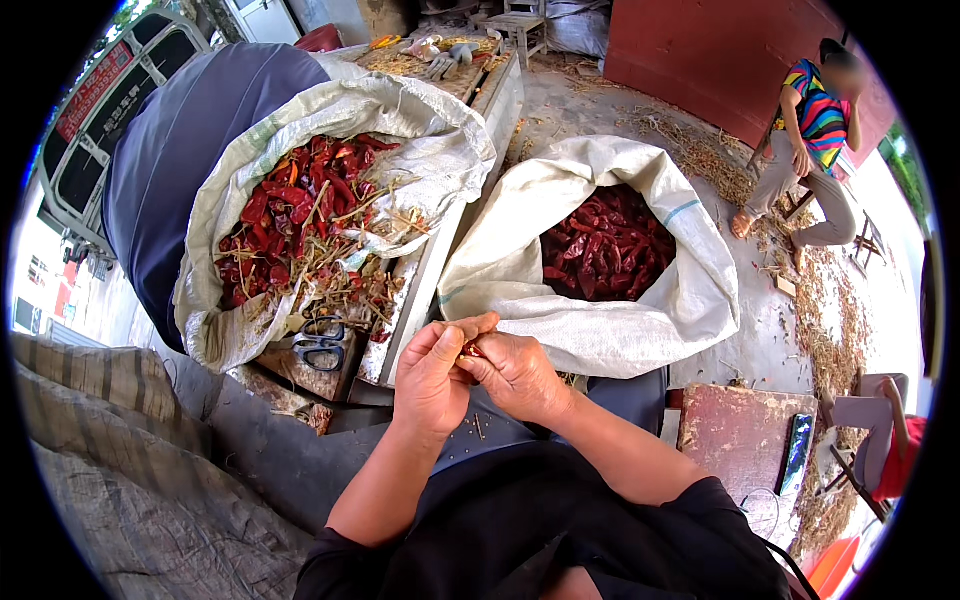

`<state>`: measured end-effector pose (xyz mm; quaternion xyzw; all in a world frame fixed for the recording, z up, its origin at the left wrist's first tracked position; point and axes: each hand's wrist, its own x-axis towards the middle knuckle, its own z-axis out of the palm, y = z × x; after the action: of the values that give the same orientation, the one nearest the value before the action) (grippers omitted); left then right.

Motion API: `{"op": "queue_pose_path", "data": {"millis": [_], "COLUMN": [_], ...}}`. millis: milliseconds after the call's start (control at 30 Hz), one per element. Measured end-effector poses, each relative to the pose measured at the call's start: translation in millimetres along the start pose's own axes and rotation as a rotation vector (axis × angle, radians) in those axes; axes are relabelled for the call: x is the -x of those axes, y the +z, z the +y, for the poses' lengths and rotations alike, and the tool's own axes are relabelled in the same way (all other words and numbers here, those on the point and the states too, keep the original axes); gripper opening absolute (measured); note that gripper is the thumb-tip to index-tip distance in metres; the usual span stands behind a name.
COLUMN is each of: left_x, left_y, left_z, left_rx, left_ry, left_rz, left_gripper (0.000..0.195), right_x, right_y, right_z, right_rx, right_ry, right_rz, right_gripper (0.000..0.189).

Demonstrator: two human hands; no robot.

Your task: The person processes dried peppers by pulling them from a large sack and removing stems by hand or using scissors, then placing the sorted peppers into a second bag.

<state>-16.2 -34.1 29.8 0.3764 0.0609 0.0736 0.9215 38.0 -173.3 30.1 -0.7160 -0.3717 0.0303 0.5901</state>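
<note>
My left hand [433,376] and my right hand [523,375] meet above my lap. Their fingers pinch a small dried red chili pepper [472,350] between them, mostly hidden by the fingertips. Ahead of my right hand, an open white woven sack [697,277] has its rim rolled down around whole dark red dried chilies [607,244]. To the left, a larger woven sack [442,135] lies open towards me, with brighter red chilies [281,217] mixed with stems and dry bits spilling out. Scissors with dark handles [321,345] lie at its mouth, left of my left hand.
Gloves [450,60] lie on the far end of the table [487,97]. On my right, a phone [795,454] rests on a worn red board [739,427]. Two seated people [814,142] are at the right. Dry stems [832,337] litter the floor. A vehicle [97,142] stands at left.
</note>
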Motion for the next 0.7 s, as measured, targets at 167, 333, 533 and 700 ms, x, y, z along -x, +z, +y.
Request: {"op": "queue_pose_path", "data": {"millis": [167, 333, 533, 700], "left_x": [-3.5, 7.0, 15.4, 6.2], "left_y": [0.2, -9.1, -13.1, -34.6], "left_z": [3.5, 6.9, -22.7, -17.2], "left_rx": [-0.294, -1.379, -0.226, -0.293], "left_ry": [-0.022, 0.583, -0.022, -0.321], "left_rz": [-0.019, -0.192, 0.062, 0.182], "left_gripper": [0.016, 0.013, 0.018, 0.015], "right_x": [0.1, -5.3, 15.0, 22.3], "right_y": [-14.7, -31.7, -20.4, -18.3], "right_z": [2.9, -2.1, 8.3, -17.4], "right_rx": [0.108, 0.035, 0.167, 0.139], "right_ry": [0.07, 0.352, 0.057, -0.205], "right_rz": [-0.181, -0.496, -0.387, -0.49], "right_gripper": [0.017, 0.03, 0.021, 0.013]}}
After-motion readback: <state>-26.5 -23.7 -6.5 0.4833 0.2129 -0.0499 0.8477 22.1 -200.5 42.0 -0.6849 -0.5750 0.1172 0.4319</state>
